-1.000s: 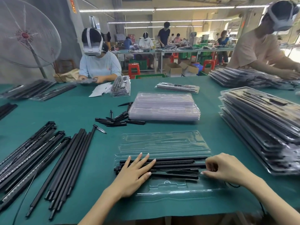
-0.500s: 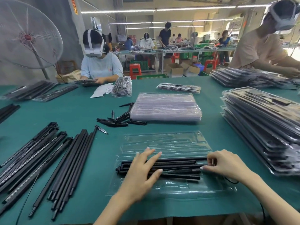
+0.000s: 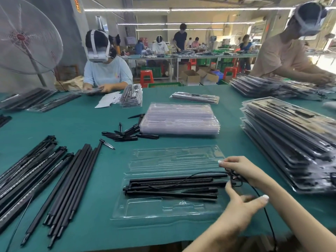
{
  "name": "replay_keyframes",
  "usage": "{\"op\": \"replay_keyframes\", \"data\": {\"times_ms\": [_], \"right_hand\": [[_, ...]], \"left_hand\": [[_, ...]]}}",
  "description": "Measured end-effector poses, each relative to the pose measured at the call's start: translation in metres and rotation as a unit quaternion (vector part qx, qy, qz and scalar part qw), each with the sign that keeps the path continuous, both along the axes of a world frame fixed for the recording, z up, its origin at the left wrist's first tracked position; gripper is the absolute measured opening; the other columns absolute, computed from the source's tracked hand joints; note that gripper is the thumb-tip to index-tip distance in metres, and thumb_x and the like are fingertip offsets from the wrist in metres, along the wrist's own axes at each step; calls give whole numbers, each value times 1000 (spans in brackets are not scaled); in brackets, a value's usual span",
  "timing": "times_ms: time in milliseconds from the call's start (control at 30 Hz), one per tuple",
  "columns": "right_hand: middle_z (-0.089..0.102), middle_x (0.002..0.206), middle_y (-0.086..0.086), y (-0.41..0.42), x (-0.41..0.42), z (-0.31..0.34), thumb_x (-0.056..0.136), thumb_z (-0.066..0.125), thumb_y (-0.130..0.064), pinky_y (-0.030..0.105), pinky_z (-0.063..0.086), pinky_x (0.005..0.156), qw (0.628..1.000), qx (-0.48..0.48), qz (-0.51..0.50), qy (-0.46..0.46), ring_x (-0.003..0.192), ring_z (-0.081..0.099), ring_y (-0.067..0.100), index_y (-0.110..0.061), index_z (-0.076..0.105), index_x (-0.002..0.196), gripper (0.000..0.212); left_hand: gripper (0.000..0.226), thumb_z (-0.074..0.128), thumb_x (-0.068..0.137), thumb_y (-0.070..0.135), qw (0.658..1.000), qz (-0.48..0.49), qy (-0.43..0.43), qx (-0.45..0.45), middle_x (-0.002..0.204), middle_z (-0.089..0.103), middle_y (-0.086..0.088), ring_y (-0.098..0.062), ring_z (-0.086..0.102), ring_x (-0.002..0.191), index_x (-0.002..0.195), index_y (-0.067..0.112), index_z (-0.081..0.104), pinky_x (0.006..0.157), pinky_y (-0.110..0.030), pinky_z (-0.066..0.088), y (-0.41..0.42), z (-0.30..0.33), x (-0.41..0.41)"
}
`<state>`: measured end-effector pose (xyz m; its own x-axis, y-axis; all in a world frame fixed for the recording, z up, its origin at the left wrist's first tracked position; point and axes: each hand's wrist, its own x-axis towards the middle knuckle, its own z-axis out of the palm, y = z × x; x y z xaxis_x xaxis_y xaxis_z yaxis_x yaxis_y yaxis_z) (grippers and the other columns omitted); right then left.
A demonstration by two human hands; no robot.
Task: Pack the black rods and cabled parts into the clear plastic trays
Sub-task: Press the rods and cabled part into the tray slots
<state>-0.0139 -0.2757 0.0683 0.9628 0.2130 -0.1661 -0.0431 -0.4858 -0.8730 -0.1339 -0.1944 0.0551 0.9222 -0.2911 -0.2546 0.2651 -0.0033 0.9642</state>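
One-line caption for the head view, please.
Both hands, left and right, handle a thin black cable at the right end of rods in an open clear tray.

Both hands at tray's cable

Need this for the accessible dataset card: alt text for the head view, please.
Over a green table, a person's right hand pinches a thin black cable at the right end of black rods lying in an open clear plastic tray, while the left hand reaches in beside it. Loose rods lie left, packed trays right.
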Motion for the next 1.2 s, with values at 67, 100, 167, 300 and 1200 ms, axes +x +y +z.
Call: {"op": "replay_keyframes", "data": {"times_ms": [67,100,167,300,1200], "right_hand": [[50,64,2,1,2,-1,88,67,-22,18,34,43,999,33,-21,34,49,39,11,-10,69,79,15],[49,63,2,2,2,-2,88,66,-22,16,34,40,997,44,-29,48,45,39,9,-9,70,82,15],[44,60,1,1,2,-6,90,64,-21,14,32,36,993,77,-43,72,38,37,7,-6,69,88,16],[53,53,-2,-11,3,-10,85,70,-30,17,35,42,998,-10,-52,-24,47,43,11,-17,69,85,13],[59,82,1,-16,1,-16,86,69,-25,23,34,68,988,-116,-49,-85,80,45,16,-18,70,85,7]], "left_hand": [[94,63,91,33,1000,18,12,-22,109,58,14,-1,53,106,143,22,-14,103,-28,36,-8,-3,1],[91,62,91,32,999,25,12,-22,105,60,14,0,54,101,142,23,-13,99,-26,38,-9,-6,1],[77,61,92,29,999,14,30,-38,98,62,9,-2,59,90,136,24,-2,85,-22,43,-8,-9,-1],[20,62,92,25,993,-78,65,-55,70,59,7,2,56,54,101,23,44,57,-12,45,11,-8,-27],[24,72,64,46,871,-87,-24,483,66,64,7,-4,52,55,82,44,57,58,-18,43,356,100,-46]]}}
